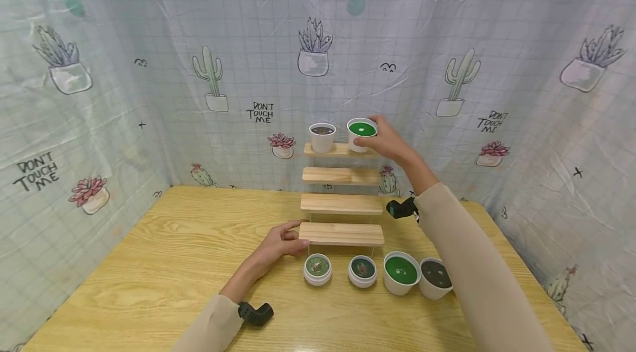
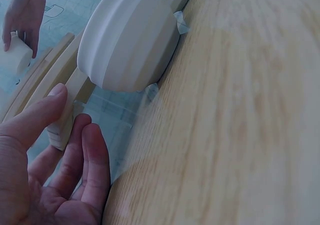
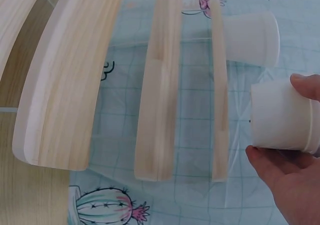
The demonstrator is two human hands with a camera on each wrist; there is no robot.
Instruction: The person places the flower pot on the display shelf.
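Note:
In the head view a tiered wooden rack point(image 1: 342, 235) stands on the table, with four pale steps on clear supports. My right hand point(image 1: 385, 139) grips a white cup point(image 3: 280, 116) with a green top. A gap shows between the cup's base and the top step point(image 3: 220, 100) in the right wrist view. To its left on that step stands a second white cup point(image 1: 322, 142) with a brownish top. My left hand point(image 1: 280, 241) holds the left end of the lowest step point(image 2: 65, 120), thumb on top and fingers curled below.
Before the rack stand two low round white pots point(image 1: 317, 275) point(image 1: 362, 277) with greenish tops. Right of them are a white cup point(image 1: 399, 283) with a green top and another point(image 1: 432, 287) with a dark top. A cactus-print curtain point(image 1: 258, 21) surrounds the wooden table point(image 1: 199, 225).

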